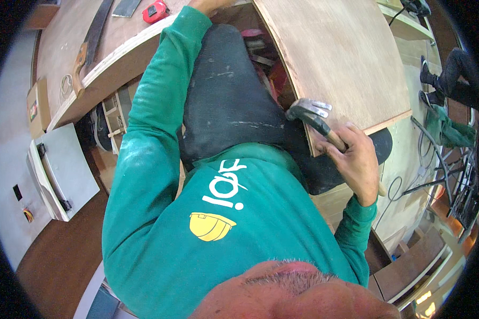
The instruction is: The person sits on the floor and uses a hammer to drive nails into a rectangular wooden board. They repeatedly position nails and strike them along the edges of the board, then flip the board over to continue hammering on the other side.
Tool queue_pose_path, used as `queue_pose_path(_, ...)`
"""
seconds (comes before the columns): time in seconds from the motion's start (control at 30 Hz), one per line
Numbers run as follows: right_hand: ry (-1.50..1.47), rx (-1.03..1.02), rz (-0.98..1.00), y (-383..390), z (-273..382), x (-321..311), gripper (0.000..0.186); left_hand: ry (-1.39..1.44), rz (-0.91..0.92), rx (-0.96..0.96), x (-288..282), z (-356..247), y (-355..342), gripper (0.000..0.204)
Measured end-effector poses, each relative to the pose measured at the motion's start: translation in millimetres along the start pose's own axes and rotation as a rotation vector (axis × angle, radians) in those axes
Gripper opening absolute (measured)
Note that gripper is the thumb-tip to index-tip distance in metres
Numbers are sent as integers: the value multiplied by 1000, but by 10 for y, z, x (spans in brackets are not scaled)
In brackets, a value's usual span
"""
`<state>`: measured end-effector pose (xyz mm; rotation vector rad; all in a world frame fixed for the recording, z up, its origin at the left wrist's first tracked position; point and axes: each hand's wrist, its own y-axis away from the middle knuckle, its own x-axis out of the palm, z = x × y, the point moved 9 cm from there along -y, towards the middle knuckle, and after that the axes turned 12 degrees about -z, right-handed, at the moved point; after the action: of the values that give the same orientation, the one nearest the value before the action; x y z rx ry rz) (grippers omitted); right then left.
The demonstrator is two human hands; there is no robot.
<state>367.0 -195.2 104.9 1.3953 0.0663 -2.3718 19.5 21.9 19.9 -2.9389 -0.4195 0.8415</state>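
Observation:
My right hand (354, 157) is wrapped round the wooden handle of a claw hammer (310, 110), close below its metal head. The handle's end pokes out past my wrist. The hammer head lies over the near edge of a plywood panel (340, 58), which rests above my right thigh. At the top edge of the view, my left hand (212, 4) is mostly cut off beside the front edge of a wooden workbench (120, 50); its fingers are hidden. Nothing held in it can be made out.
On the workbench lie a red tape measure (155, 11), a wood-handled saw (81, 66) and a dark flat piece (125, 7). A grey metal box (69, 167) and a cardboard box (38, 109) are at left. Another person's legs (452, 80) and a black metal frame (457, 186) are at right.

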Motion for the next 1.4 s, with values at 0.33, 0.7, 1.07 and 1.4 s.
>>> queue_pose_path(0.33, -33, 78, 64, 8, -96, -15, 23, -265, -632, 814, -350, -695, 815, 14)
queue_pose_path(0.7, -166, 138, -5, -38, -208, 25, 23, -377, -45, 750, -57, -781, 1508, 19)
queue_pose_path(1.07, -213, 75, 34, -171, -182, -1, 23, -107, -286, 469, -219, -764, 1213, 8)
queue_pose_path(1.4, -287, -62, -184, -534, 216, 116, 17, -373, -326, 524, -493, -676, 602, 10)
